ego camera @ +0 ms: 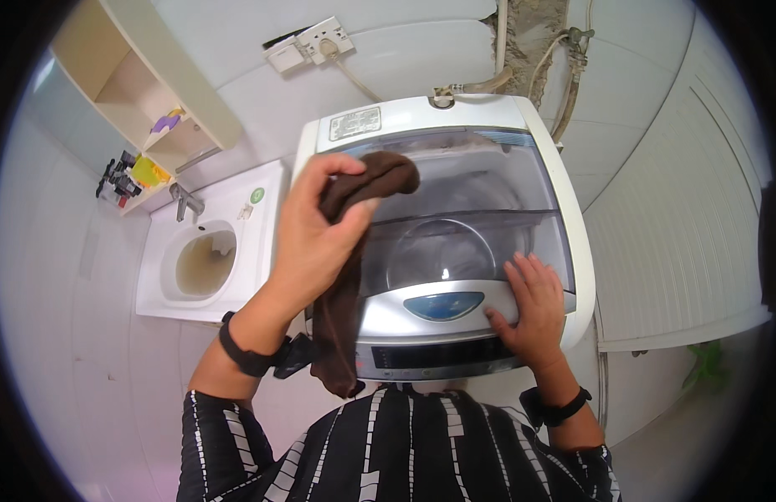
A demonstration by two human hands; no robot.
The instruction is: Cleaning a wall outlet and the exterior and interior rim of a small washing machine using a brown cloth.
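My left hand (325, 232) grips a brown cloth (338, 320), pinched between thumb and fingers. The cloth's upper end is bunched above the hand, and a long part hangs down past the control panel (444, 357). Below it stands a white top-loading washing machine (579, 276). Its see-through lid (438, 251) is closed, and the drum shows dimly behind it. My right hand (532, 307) rests with fingers spread on the lid's right front, beside the blue oval inset (444, 305). Nothing is held in that hand.
Left of the machine is a white washbasin (262, 263) with murky water (206, 263) and a metal faucet (187, 204). An open shelf cabinet (199, 94) with small items hangs above. Wall sockets (325, 41) hold a plug. A hose (482, 83) meets the machine's back; a ribbed white panel (689, 207) stands right.
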